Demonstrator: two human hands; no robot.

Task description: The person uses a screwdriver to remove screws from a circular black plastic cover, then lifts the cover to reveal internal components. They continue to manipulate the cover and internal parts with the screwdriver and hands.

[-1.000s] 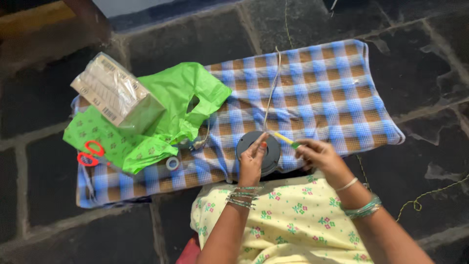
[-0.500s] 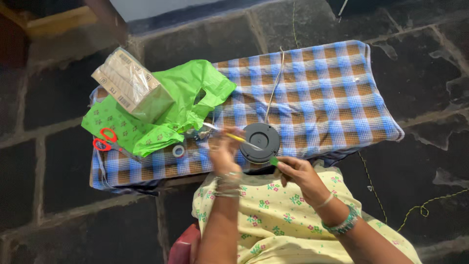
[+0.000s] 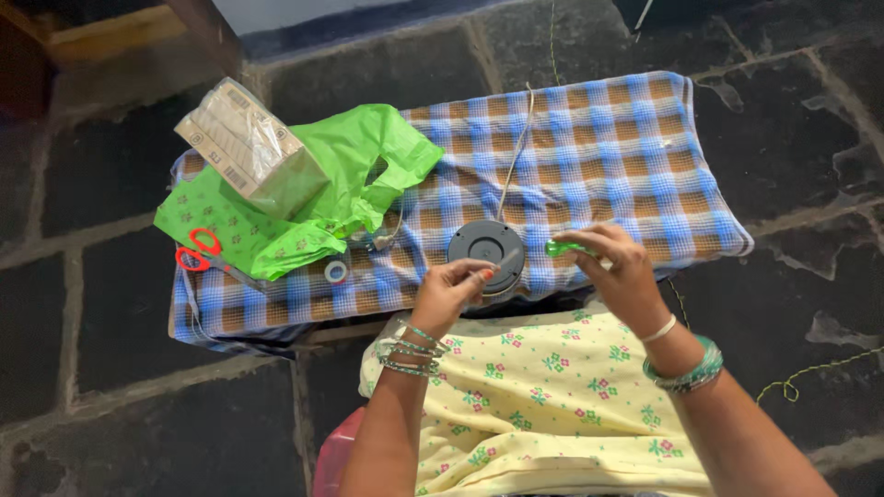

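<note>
Green and slim, the small object (image 3: 569,248) I see pinched in the right hand (image 3: 622,276) has its long axis running left to right, its free end pointing left toward the dark round disc (image 3: 487,251). From my seat the left hand (image 3: 448,293) is nearer the disc, fingertips curled together at its near edge; whether they grip anything I cannot tell. Everything rests on a blue checked cloth (image 3: 608,147) over a low board, on a dark stone-slab floor (image 3: 101,184).
</note>
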